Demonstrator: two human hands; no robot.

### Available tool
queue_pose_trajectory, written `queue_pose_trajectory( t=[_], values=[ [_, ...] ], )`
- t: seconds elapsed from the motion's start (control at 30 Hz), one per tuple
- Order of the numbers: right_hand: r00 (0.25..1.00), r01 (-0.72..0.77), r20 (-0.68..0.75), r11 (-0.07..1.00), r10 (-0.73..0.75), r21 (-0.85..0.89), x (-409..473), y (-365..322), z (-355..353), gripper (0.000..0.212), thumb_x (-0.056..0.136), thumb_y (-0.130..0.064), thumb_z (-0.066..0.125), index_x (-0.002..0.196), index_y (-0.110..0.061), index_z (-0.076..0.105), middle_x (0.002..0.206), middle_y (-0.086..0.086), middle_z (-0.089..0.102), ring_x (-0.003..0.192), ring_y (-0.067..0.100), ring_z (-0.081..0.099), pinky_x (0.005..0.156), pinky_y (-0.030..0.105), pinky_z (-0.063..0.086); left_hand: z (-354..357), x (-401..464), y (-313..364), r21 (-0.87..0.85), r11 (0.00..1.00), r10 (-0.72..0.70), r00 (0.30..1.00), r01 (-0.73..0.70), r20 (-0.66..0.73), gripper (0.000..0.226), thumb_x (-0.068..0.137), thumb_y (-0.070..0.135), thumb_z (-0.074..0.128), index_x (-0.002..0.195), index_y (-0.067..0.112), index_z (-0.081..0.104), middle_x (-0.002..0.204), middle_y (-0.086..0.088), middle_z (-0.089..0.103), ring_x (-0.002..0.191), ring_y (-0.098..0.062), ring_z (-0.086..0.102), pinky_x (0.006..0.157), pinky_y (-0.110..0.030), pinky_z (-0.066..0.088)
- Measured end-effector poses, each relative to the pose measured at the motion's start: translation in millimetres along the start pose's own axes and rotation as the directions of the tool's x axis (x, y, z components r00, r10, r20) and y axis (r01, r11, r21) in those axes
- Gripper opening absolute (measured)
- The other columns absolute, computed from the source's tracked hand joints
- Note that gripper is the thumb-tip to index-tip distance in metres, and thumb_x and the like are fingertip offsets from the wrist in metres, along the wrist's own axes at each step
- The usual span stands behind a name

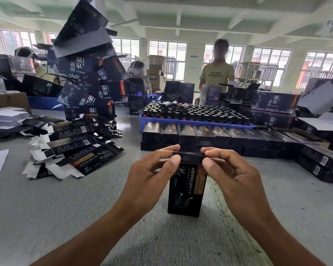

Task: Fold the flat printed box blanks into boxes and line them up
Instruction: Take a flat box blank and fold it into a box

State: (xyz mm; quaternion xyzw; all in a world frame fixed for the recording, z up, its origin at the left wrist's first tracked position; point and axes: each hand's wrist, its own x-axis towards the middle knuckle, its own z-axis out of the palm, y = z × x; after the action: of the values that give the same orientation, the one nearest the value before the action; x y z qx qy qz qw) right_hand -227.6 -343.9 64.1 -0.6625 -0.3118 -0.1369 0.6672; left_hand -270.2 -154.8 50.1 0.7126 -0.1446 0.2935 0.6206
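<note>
A black printed box (186,191) stands upright on the grey table (85,217) in front of me. My left hand (152,173) pinches its top left corner between thumb and fingers. My right hand (227,169) pinches the top right corner the same way, both at the closed top flap. Behind the box, a row of folded black boxes (210,137) lies side by side across the table. A loose heap of flat box blanks (71,148) lies to the left.
A blue tray (181,122) packed with dark bottles sits behind the row. A tall leaning stack of larger dark cartons (88,73) rises at the left. More cartons (273,104) pile up at the right. A person in a yellow shirt (216,73) stands across the table.
</note>
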Motion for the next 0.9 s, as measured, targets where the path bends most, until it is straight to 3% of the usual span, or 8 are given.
queue_pose_trajectory(
  t=[0.13,0.3,0.47,0.57,0.7,0.9],
  values=[
    [1.000,0.007,0.000,1.000,-0.007,-0.029,0.5,1.8,-1.0,0.016,0.083,-0.033,0.068,0.097,-0.034,0.073,0.110,-0.017,0.073,0.104,0.004,0.069,0.085,0.015,0.054,1.2,0.4,-2.3,0.012,1.000,0.011,0.999,-0.010,-0.048,0.014,0.089,0.039,0.067,0.102,0.034,0.065,0.124,0.013,0.070,0.105,-0.013,0.070,0.084,-0.028,0.058],
    [0.998,0.061,0.026,0.988,-0.058,-0.144,-0.3,5.9,-1.2,0.019,0.093,-0.024,0.067,0.106,-0.037,0.072,0.114,-0.019,0.071,0.109,0.001,0.066,0.087,0.014,0.053,-2.8,0.2,-2.6,0.123,0.992,0.039,0.999,-0.037,-0.014,0.035,0.093,0.042,0.063,0.128,0.044,0.058,0.127,0.018,0.066,0.111,-0.007,0.067,0.085,-0.024,0.058],
    [0.995,0.101,0.032,0.966,-0.096,-0.239,1.2,10.2,-1.6,0.018,0.090,-0.034,0.062,0.104,-0.034,0.073,0.120,-0.024,0.067,0.114,0.002,0.063,0.087,0.016,0.053,-2.6,1.4,-4.6,0.149,0.985,0.086,0.996,-0.082,-0.018,0.025,0.094,0.031,0.061,0.116,0.033,0.073,0.123,0.013,0.068,0.117,-0.013,0.064,0.088,-0.033,0.058],
    [0.990,0.142,0.026,0.949,-0.140,-0.282,1.5,13.6,-2.0,0.017,0.091,-0.034,0.062,0.104,-0.032,0.073,0.120,-0.026,0.066,0.114,-0.001,0.062,0.085,0.011,0.051,-4.7,2.2,-6.7,0.198,0.970,0.150,0.989,-0.145,-0.012,0.025,0.094,0.026,0.061,0.116,0.023,0.074,0.122,0.011,0.069,0.119,-0.011,0.063,0.086,-0.027,0.058],
    [0.986,0.165,0.024,0.938,-0.165,-0.306,1.9,18.8,-2.5,0.020,0.092,-0.036,0.061,0.106,-0.027,0.073,0.125,-0.024,0.063,0.117,0.001,0.061,0.088,0.015,0.053,-5.7,4.3,-8.4,0.315,0.915,0.262,0.965,-0.252,0.013,0.024,0.094,0.019,0.063,0.114,0.013,0.075,0.122,0.003,0.068,0.110,-0.009,0.066,0.073,-0.014,0.054],
    [0.985,0.169,0.034,0.896,-0.170,-0.411,2.7,31.0,-2.1,0.020,0.097,-0.041,0.062,0.116,-0.036,0.063,0.130,-0.027,0.057,0.120,0.000,0.058,0.090,0.024,0.055,-3.1,0.6,-16.3,0.433,0.869,0.217,0.971,-0.239,0.102,0.036,0.094,0.040,0.059,0.126,0.024,0.062,0.131,0.010,0.061,0.109,-0.001,0.063,0.074,-0.018,0.058]
  ],
)
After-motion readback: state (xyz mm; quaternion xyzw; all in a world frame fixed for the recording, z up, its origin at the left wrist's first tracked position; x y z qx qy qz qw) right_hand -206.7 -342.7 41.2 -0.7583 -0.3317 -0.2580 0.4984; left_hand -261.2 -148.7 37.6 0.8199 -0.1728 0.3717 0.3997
